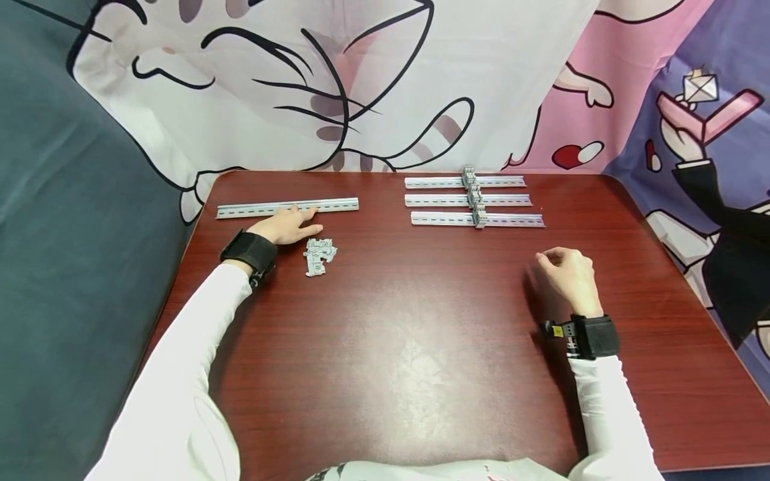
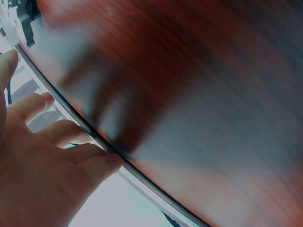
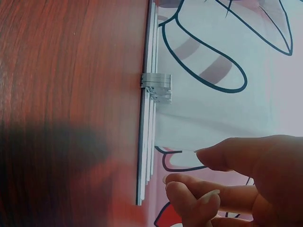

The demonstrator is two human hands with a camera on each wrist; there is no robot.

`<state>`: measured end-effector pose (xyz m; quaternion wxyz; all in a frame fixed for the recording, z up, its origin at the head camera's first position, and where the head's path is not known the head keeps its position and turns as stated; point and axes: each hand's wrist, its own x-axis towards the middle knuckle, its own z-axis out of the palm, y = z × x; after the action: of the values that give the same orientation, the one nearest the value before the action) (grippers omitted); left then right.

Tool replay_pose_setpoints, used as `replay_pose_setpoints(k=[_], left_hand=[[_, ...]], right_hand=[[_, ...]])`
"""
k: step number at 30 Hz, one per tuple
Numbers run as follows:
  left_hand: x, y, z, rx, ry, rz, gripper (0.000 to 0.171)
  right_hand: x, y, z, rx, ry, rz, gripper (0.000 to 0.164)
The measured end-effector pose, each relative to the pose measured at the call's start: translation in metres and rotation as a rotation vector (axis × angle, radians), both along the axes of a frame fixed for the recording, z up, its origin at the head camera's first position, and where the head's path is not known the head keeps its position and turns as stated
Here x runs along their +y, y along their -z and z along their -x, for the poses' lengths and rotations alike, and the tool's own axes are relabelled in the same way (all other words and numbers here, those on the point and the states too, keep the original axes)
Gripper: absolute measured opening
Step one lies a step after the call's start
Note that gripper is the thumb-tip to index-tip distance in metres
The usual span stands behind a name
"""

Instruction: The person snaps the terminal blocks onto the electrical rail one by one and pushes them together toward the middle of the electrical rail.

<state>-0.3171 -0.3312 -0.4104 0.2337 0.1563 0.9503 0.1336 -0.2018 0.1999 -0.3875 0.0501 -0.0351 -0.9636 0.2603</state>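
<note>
A slotted metal DIN rail (image 1: 337, 205) lies at the far left of the table. My left hand (image 1: 287, 226) is over it, fingers spread, and the fingertips touch the rail (image 2: 161, 193) in the left wrist view. Just below that hand sits a small group of grey terminal blocks (image 1: 319, 256). My right hand (image 1: 570, 275) is held above the right side of the table, fingers loosely curled, with nothing in it. In the right wrist view its thumb and fingertips stand apart.
Three more slotted rails (image 1: 439, 218) lie parallel at the back right, each carrying grey terminal blocks (image 1: 479, 215) near its middle. Behind the brown table (image 1: 385, 321) hangs a printed cloth (image 1: 385, 80).
</note>
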Motion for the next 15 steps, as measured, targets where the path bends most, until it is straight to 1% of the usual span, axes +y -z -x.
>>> replay_pose_setpoints(k=[7, 15], left_hand=[[0.013, -0.001, -0.005, 0.000, 0.056, -0.022, 0.064], [0.032, -0.008, -0.006, 0.046, 0.149, -0.055, 0.060]], right_hand=[[-0.003, 0.004, 0.002, -0.009, -0.016, 0.000, 0.036], [-0.004, 0.003, 0.004, -0.010, -0.017, 0.004, 0.035]])
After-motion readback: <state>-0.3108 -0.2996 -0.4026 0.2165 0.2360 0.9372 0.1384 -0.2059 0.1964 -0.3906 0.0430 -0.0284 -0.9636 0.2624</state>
